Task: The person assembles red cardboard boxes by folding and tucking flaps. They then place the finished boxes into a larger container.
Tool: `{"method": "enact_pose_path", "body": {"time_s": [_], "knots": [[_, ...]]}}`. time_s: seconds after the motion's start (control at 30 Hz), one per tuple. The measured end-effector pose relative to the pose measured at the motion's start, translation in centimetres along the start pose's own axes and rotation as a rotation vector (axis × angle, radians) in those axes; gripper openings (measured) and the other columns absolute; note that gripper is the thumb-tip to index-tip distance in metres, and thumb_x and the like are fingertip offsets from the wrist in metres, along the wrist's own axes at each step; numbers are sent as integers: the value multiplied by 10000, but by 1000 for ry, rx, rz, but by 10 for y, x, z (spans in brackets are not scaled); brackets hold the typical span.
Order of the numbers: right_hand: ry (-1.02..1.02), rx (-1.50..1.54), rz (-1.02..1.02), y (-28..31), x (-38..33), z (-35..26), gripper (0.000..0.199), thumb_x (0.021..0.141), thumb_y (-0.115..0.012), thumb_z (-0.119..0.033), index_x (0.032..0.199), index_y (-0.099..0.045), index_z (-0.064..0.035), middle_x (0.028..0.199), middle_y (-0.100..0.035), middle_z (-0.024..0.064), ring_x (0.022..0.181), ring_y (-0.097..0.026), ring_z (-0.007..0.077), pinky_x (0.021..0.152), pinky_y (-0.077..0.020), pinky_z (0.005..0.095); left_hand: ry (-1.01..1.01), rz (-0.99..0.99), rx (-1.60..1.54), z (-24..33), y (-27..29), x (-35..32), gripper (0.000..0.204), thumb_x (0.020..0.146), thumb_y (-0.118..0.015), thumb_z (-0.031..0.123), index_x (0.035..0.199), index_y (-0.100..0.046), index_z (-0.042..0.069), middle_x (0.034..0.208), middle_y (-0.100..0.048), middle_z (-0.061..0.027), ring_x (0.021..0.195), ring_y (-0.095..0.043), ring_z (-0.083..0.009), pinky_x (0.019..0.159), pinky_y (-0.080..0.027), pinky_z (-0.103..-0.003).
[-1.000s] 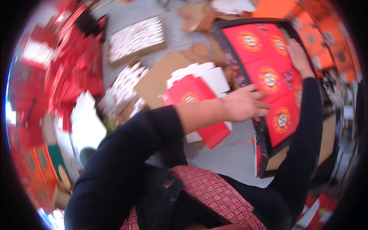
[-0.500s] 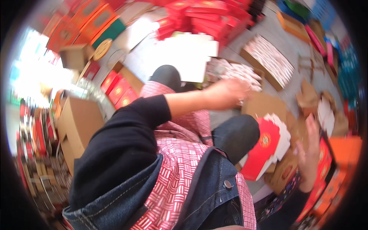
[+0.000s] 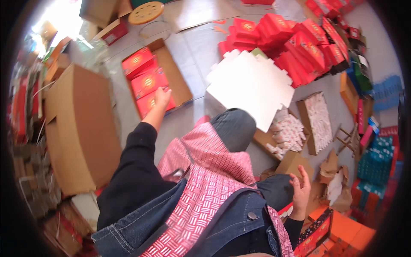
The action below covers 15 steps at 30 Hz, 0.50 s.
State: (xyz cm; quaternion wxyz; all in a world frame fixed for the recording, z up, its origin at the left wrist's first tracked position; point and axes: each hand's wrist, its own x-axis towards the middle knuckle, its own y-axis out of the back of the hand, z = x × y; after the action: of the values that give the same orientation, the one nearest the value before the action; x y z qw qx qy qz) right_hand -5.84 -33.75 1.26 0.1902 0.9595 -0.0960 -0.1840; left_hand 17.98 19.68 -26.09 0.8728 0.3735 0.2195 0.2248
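Note:
My left hand (image 3: 162, 97) reaches forward to the left, its fingers closed at the edge of a red box (image 3: 147, 103) with a gold emblem. That box lies in a row with other red boxes (image 3: 149, 82) inside a shallow cardboard tray (image 3: 176, 75) on the floor. My right hand (image 3: 301, 190) is raised beside my right knee, fingers apart, nothing in it. Below it, a red printed box (image 3: 314, 235) with a dark patterned edge stands by orange boxes (image 3: 349, 229).
A white notched sheet stack (image 3: 252, 83) lies ahead of my knees, with piled red boxes (image 3: 302, 53) behind. White-and-pink packets (image 3: 287, 130) fill a carton at right; another carton (image 3: 317, 122) stands beyond. A tall cardboard box (image 3: 83, 128) is at left, a round stool (image 3: 146, 13) far ahead.
My left hand has swung from above the packets on the right to the red boxes in the left tray. My right hand has moved inward. The view has turned left.

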Motion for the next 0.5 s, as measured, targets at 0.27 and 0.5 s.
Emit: {"method": "enact_pose_path", "body": {"time_s": [0.27,0.5], "knots": [[-162,34,215,-9,44,-46,405,934,-517,-79,1315,-434,32,1213,-538,126,937,-630,186,759,-538,275,-347,-72,-332,250,-107,131,572,770,-702,427,1130,-596,-5,1140,-623,-191,1087,-586,-314,913,-463,-385],[-312,10,317,-12,45,-43,405,919,-528,-45,1309,-446,29,1084,-600,143,900,-643,177,736,-542,253,-72,-79,-267,382,-197,179,663,720,-739,453,1150,-550,-15,1214,-554,-219,1134,-533,-353,955,-440,-402]]}}
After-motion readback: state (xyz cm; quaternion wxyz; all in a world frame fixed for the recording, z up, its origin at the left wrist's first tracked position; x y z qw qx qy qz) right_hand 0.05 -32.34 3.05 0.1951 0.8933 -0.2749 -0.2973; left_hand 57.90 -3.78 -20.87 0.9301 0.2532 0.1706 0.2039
